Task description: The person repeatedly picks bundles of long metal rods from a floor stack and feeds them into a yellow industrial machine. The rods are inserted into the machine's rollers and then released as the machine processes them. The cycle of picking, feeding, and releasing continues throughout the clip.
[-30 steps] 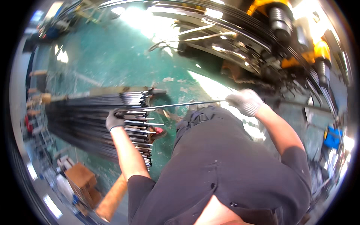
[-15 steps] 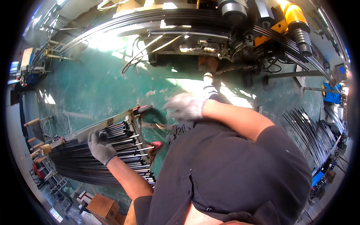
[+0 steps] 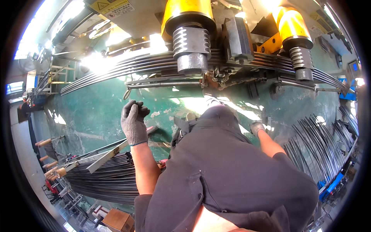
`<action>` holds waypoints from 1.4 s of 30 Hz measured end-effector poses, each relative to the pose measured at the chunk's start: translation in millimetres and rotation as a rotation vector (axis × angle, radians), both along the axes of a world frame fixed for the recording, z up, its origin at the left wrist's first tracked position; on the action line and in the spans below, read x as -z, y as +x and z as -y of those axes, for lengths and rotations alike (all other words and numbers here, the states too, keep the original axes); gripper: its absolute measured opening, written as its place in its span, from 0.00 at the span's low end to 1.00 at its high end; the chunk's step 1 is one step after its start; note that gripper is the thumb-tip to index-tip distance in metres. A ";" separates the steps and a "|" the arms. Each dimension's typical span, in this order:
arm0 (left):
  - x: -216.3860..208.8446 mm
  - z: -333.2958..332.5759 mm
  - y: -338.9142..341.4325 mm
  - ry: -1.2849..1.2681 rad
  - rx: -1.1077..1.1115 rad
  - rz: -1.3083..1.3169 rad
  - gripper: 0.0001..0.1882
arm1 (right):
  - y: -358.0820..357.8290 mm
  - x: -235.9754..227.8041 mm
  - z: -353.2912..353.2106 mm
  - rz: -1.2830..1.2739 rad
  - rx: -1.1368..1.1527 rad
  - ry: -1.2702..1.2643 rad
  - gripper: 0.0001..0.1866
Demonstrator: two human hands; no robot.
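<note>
Left hand [image 3: 133, 123]: gloved in dark grey knit, raised over the green floor; fingers loosely curled together, nothing gripped.
Right hand [image 3: 256, 127]: light grey glove, held low beside the dark trousers; fingers appear bent, but whether anything is clasped cannot be told.
Rod bundle [image 3: 104, 181]: dark thin steel rods laid in a stack at lower left, just below the left forearm, ends pointing toward the person.
Flat bar [image 3: 106, 157]: pale strip resting tilted across the top of the rod bundle, apart from the left hand.
Bent rods [image 3: 315, 149]: curved dark rods fanned out at right, near the right arm.
Machine [image 3: 193, 42]: two yellow-topped rollers with ribbed grey cylinders seen above, curved rods passing along them.
Cardboard box [image 3: 118, 220]: seen at the lower edge.
</note>
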State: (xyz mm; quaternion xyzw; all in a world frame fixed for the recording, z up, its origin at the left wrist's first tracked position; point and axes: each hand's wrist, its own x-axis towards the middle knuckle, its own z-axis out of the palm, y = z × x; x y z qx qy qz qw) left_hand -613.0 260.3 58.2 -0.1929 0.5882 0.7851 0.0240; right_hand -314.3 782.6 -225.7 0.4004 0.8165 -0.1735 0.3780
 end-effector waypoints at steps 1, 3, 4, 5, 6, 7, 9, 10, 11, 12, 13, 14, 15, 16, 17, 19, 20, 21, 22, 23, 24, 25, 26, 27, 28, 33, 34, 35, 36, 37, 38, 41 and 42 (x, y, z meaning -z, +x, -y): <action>-6.6 -4.5 -6.3 -0.076 -0.025 -0.026 0.12 | -2.6 -5.5 5.9 -0.071 0.278 -0.101 0.19; -8.1 5.8 -5.4 -0.052 -0.030 -0.009 0.12 | -29.9 -46.4 32.6 -0.060 0.209 -0.176 0.20; -8.7 11.6 -3.1 -0.032 -0.028 -0.003 0.12 | -31.7 -49.2 40.6 -0.094 0.207 -0.208 0.21; -3.1 19.6 -2.3 0.034 -0.014 0.014 0.11 | -28.8 -40.8 50.5 -0.181 0.205 -0.210 0.23; 5.7 27.0 0.6 0.068 -0.014 0.034 0.11 | -36.1 -48.9 64.6 -0.302 0.157 -0.188 0.21; 16.1 35.3 5.3 0.101 -0.014 0.053 0.11 | -42.2 -51.1 74.4 -0.333 0.248 -0.271 0.20; 28.0 49.2 14.1 0.129 -0.012 0.081 0.11 | -47.6 -55.0 98.7 -0.417 0.346 -0.375 0.18; 32.4 58.4 16.8 0.134 -0.007 0.092 0.11 | -48.7 -58.2 110.8 -0.474 0.345 -0.391 0.17; 36.9 63.9 23.2 0.145 -0.009 0.109 0.11 | -45.5 -61.4 122.3 -0.498 0.319 -0.330 0.19; 40.8 69.8 28.6 0.155 -0.011 0.127 0.11 | -44.6 -66.0 127.1 -0.468 0.279 -0.326 0.20; 45.0 75.2 28.9 0.216 -0.020 0.140 0.12 | -46.5 -71.3 127.7 -0.436 0.239 -0.322 0.21; 47.1 83.4 36.9 0.225 -0.027 0.158 0.12 | -40.4 -76.5 134.7 -0.401 0.205 -0.323 0.22; 47.0 91.3 38.6 0.237 -0.040 0.158 0.13 | -22.7 -51.6 131.4 -0.356 0.072 -0.230 0.24; 48.7 97.0 34.8 0.261 -0.062 0.142 0.13 | -10.5 -23.9 126.4 -0.387 0.000 -0.208 0.24; 51.3 102.5 34.5 0.272 -0.068 0.136 0.13 | -7.8 -25.1 127.6 -0.364 0.001 -0.207 0.23; 55.9 122.6 39.1 0.267 -0.077 0.095 0.14 | -0.8 -39.2 135.2 -0.277 0.051 -0.240 0.22; 57.6 126.2 39.4 0.269 -0.074 0.077 0.15 | -4.6 -51.8 140.4 -0.233 0.107 -0.261 0.21; 56.2 126.8 41.9 0.260 -0.096 0.087 0.16 | -6.5 -59.1 142.8 -0.191 0.166 -0.282 0.21; 59.9 129.5 49.4 0.249 -0.119 0.127 0.16 | -1.8 -55.6 138.3 -0.179 0.186 -0.265 0.21; 66.9 133.3 53.9 0.244 -0.141 0.156 0.16 | -4.9 -49.7 130.1 -0.178 0.203 -0.244 0.20; 70.2 135.5 56.0 0.237 -0.165 0.183 0.16 | -11.3 -40.8 122.9 -0.178 0.219 -0.227 0.20; 71.1 133.7 61.2 0.243 -0.180 0.220 0.16 | -13.7 -29.0 119.8 -0.272 0.201 -0.150 0.17; 73.5 130.7 66.2 0.245 -0.190 0.260 0.15 | -21.0 -26.1 119.2 -0.311 0.166 -0.119 0.15; 77.8 130.4 68.7 0.253 -0.176 0.291 0.16 | -26.2 -24.6 119.2 -0.343 0.136 -0.090 0.14; 83.6 128.6 66.5 0.280 -0.158 0.293 0.15 | -30.8 -24.3 116.7 -0.372 0.106 -0.060 0.13; 84.7 105.6 57.5 0.274 -0.114 0.331 0.15 | -63.2 -52.3 132.6 -0.466 0.217 -0.197 0.14; 84.8 100.9 55.6 0.265 -0.097 0.337 0.16 | -69.2 -72.1 144.1 -0.478 0.263 -0.208 0.14; 84.7 97.7 52.8 0.272 -0.068 0.337 0.16 | -70.8 -81.9 147.6 -0.488 0.303 -0.220 0.15; 85.0 93.6 51.0 0.270 -0.068 0.336 0.16 | -68.7 -78.0 143.3 -0.462 0.242 -0.207 0.16; 85.8 88.5 49.0 0.267 -0.069 0.334 0.16 | -66.0 -68.0 137.0 -0.436 0.179 -0.195 0.17; 82.9 84.2 45.9 0.260 -0.069 0.328 0.16 | -66.3 -63.0 134.1 -0.414 0.119 -0.187 0.18; 75.2 73.3 39.9 0.283 -0.081 0.321 0.16 | -50.5 -25.6 118.3 -0.384 -0.012 -0.176 0.21; 75.4 71.3 38.6 0.285 -0.097 0.322 0.16 | -51.5 -24.5 116.5 -0.375 -0.011 -0.179 0.20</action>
